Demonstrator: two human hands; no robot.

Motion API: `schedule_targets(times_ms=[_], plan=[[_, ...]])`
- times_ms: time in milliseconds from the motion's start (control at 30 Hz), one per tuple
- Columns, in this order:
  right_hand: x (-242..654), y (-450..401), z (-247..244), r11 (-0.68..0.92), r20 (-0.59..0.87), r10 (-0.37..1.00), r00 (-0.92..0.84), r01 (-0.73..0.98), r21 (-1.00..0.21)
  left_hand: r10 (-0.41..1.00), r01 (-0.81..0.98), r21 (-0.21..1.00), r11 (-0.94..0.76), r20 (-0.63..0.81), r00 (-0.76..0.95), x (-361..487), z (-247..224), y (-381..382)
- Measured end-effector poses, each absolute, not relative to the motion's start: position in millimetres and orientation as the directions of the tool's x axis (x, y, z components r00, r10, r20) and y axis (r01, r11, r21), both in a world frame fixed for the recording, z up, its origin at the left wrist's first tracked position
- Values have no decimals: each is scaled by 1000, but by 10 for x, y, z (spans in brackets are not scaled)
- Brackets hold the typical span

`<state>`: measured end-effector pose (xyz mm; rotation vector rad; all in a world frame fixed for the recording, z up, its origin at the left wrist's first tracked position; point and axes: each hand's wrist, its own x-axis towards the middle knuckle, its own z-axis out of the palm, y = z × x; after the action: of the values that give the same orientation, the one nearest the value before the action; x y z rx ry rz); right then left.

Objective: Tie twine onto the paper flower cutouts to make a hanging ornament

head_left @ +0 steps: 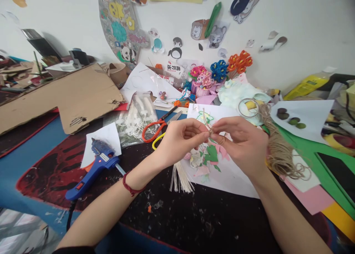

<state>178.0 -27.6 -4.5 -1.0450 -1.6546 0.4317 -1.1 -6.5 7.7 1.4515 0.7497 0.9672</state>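
Observation:
Above a white paper sheet [235, 180], my left hand [185, 137] and my right hand [241, 143] meet fingertip to fingertip. Both pinch a thin piece of brown twine [205, 117], whose ends stick up over the fingers. A cream tassel [181, 178] shows below my left hand; whether it joins the twine is hidden. Green and pink paper scraps [211, 154] lie on the sheet under the hands. Behind my left wrist are scissors with red handles [152, 132] and another yellow handle [157, 140]. To the right of my right hand lies a hank of twine [280, 150].
A blue glue gun [97, 167] with a lit red light rests on white paper at left. Beyond it are a bag of tassels [138, 117] and a cardboard sheet [88, 95]. Yarn flowers [219, 70] stand at the back. A phone [337, 172] lies at right.

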Motion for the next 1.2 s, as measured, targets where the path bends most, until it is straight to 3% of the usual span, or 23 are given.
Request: schedule_targets(times_ms=[467, 700, 1000, 1200], plan=[[1741, -301, -15, 545, 558, 829, -39, 280, -790, 894, -70, 981, -179, 192, 405, -11, 70, -61], [1772, -297, -39, 601, 613, 783, -105, 383, -702, 885, -46, 982, -182, 184, 428, -26, 57, -49], [1777, -277, -41, 521, 561, 827, -46, 440, -732, 879, -30, 987, -157, 154, 450, -28, 68, -35], [1778, -267, -61, 544, 635, 772, 5, 511, -666, 876, -47, 981, -186, 187, 444, -33, 61, -26]])
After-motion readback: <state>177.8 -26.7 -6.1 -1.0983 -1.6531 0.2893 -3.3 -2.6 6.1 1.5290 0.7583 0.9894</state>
